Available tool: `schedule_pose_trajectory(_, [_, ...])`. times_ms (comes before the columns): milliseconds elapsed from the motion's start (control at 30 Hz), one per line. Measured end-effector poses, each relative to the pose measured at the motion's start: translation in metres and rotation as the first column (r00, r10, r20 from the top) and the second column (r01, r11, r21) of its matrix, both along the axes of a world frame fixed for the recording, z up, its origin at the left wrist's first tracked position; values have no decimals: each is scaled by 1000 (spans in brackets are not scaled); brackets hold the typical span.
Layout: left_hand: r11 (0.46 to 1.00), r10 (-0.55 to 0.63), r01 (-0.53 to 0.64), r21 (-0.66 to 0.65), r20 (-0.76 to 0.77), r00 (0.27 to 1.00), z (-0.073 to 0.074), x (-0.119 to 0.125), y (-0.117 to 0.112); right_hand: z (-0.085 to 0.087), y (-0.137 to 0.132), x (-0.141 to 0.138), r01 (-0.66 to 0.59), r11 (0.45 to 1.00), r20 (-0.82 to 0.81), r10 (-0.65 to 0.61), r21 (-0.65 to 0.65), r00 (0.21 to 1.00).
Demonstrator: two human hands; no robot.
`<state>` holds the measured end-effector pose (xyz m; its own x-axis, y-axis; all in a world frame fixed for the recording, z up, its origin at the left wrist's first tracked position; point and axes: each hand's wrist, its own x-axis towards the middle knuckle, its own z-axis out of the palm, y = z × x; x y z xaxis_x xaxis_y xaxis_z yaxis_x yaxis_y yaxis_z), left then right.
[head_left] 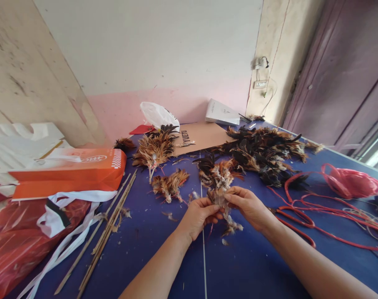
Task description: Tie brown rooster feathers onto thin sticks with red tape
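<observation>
Both hands meet over the blue table, fingertips pinching a bunch of brown, black and whitish feathers (218, 177) by its pale, downy end. My left hand (203, 214) is closed on it from the left, fingers curled. From the right, my right hand (246, 203) pinches the same downy part between thumb and fingers; the exact grip is partly hidden. A smaller feather cluster (170, 185) lies left of the hands. Behind it rests a feather bundle on a stick (154, 151). A large pile of dark feathers (263, 149) spreads beyond my right hand.
Thin wooden sticks (109, 226) lie at left beside an orange bag (73, 178) and red plastic (8, 245). At right are pink plastic twine (352, 181) and red looped handles (296, 218). Cardboard (204, 135), a white plastic bag (159, 114) and a white box (222, 112) sit near the wall.
</observation>
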<state>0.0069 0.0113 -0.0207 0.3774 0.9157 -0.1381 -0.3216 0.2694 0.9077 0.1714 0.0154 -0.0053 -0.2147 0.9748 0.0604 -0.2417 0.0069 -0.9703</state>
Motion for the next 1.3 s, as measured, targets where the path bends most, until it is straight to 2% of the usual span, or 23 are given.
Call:
schedule_pose_trajectory(133, [1000, 1, -1, -10, -1, 1000, 0, 0, 0, 1, 0, 0, -10, 1000, 15, 10, 8, 1000])
schedule_pose_trajectory(333, [998, -54, 53, -23, -24, 998, 4, 0, -2, 3, -2, -2, 46, 996, 153, -57, 72, 987])
schedule_pose_trajectory(700, [997, -73, 72, -20, -63, 995, 5, 0, -4, 7, -6, -8, 64, 995, 157, -76, 82, 985])
schedule_pose_trajectory(833, [998, 2, 4, 69, -84, 996, 5, 0, -3, 6, -5, -7, 34, 998, 128, -41, 51, 991])
schedule_pose_trajectory(1000, [983, 134, -121, 136, -89, 987, 4, 0, 0, 5, -5, -9, 104, 992, 205, -117, 74, 972])
schedule_pose_trajectory(1167, [976, 135, -116, 183, -96, 986, 4, 4, -3, 8, -10, -17, 143, 983, 249, -167, 112, 954])
schedule_pose_trajectory(1300, [981, 128, -112, 156, -95, 987, 5, 6, -4, 5, -9, -18, 157, 981, 281, -183, 114, 942])
